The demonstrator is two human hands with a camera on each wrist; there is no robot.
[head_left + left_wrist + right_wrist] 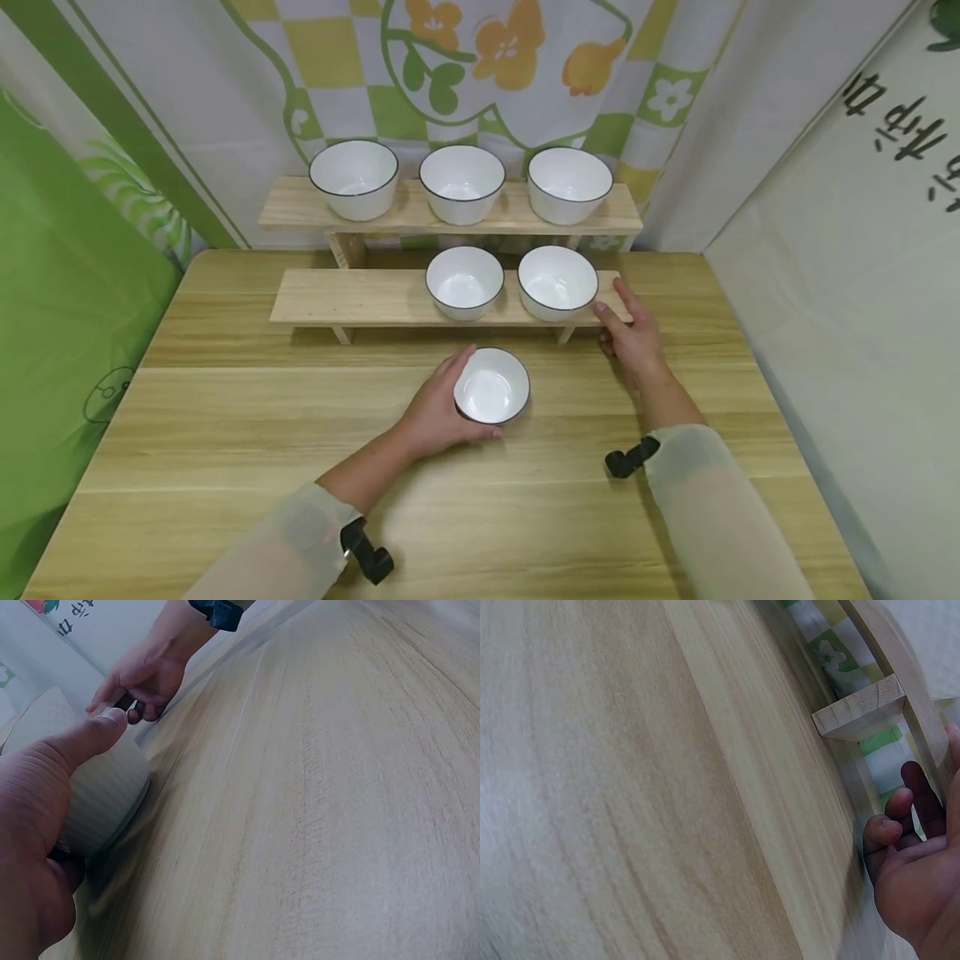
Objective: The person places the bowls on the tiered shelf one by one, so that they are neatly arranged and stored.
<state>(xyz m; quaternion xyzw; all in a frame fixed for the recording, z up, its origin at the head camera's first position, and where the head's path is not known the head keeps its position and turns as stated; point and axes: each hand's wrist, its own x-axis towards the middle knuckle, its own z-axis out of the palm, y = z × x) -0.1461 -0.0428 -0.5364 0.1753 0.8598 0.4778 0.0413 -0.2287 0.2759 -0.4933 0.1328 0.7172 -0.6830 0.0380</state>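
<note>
My left hand (438, 408) grips a white bowl (492, 387) with a dark rim, in front of the stand. In the left wrist view the thumb (94, 739) lies against the bowl's side. At the right end of the lower wooden shelf (352, 296), my right hand (636, 342) holds the board's corner. Its thumb and index finger are on top, the thumb close to the nearest bowl (557, 282). In the right wrist view the other fingers (883, 831) are curled below the board. Another white bowl (465, 283) stands beside it on that shelf.
On the upper shelf (405, 218) three matching bowls stand in a row, the middle one (461, 185) among them. The stand sits toward the back of the wooden table (262, 417). Patterned cloth (322, 58) hangs behind, with a green curtain (75, 292) to the left.
</note>
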